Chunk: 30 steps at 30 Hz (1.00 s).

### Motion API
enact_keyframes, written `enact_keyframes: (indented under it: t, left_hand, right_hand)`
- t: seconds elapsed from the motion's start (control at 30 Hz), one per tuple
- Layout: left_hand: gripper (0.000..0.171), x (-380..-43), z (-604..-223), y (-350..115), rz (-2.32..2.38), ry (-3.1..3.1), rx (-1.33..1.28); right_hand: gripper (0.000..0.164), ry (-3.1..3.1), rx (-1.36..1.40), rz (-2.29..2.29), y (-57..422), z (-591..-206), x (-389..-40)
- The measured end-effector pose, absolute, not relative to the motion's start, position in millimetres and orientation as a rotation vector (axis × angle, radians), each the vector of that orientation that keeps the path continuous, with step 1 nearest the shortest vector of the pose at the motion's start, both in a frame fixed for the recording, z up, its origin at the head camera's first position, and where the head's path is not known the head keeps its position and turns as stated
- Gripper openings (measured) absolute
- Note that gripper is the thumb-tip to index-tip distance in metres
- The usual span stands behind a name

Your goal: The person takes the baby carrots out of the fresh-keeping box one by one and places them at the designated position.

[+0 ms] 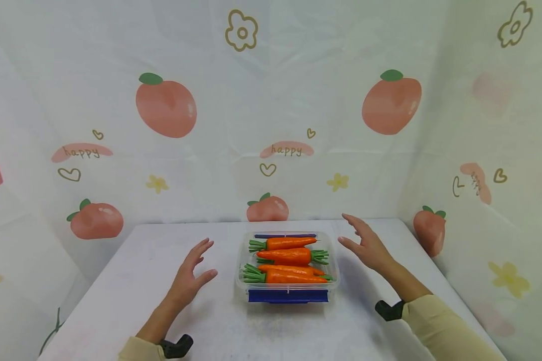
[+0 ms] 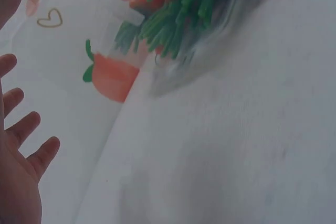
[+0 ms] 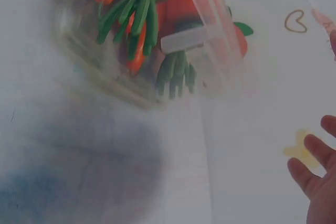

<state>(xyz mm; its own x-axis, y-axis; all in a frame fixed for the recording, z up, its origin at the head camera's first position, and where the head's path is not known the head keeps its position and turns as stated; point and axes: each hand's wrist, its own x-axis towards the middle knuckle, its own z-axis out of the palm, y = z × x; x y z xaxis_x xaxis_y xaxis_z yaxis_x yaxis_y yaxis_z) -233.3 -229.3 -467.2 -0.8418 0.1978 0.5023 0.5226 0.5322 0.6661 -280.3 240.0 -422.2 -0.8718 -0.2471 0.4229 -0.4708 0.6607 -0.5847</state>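
Note:
A clear plastic container (image 1: pixel 289 287) with blue clips stands on the white table, open at the top. Several orange carrots (image 1: pixel 293 256) with green stems lie inside it, stacked in rows. My left hand (image 1: pixel 187 281) hovers to the left of the container, thumb and fingers spread and nothing in it. On the other side, my right hand (image 1: pixel 367 245) is held up near the container's right rear corner, fingers apart and likewise bare. Both wrist views show the carrots' green stems (image 2: pixel 165 27) through the clear wall, with the fingers away from the container.
The white table (image 1: pixel 162 250) reaches back to a hanging cloth (image 1: pixel 217 175) printed with fruit, hearts and flowers. More of this cloth borders the table at left and right. Each wrist wears a black band (image 1: pixel 177 346).

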Motion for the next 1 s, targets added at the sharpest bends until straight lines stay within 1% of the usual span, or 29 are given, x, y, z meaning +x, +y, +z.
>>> enact_keyframes:
  t: [0.1,0.33,0.57,0.8,1.0]
  left_hand:
    - [0.064,-233,-465,-220,-1.302,-2.374,-0.612]
    - [0.058,-215,-437,-190,-1.486,-2.342,-0.596]
    - [0.058,-231,-468,-179,-1.642,-2.314,-0.553]
    - [0.057,-230,-476,-164,-1.715,-2.306,-0.534]
    - [0.056,-228,-480,-156,-1.72,-2.355,-0.455]
  right_hand:
    - [0.065,-2.583,0.583,1.081,231,-419,-282]
    - [0.068,-2.633,0.603,1.119,212,-409,-287]
    - [0.063,-2.666,0.721,1.147,197,-403,-296]
    - [0.055,-2.83,0.757,1.228,180,-397,-304]
    - [0.048,-2.985,0.847,1.24,165,-394,-312]
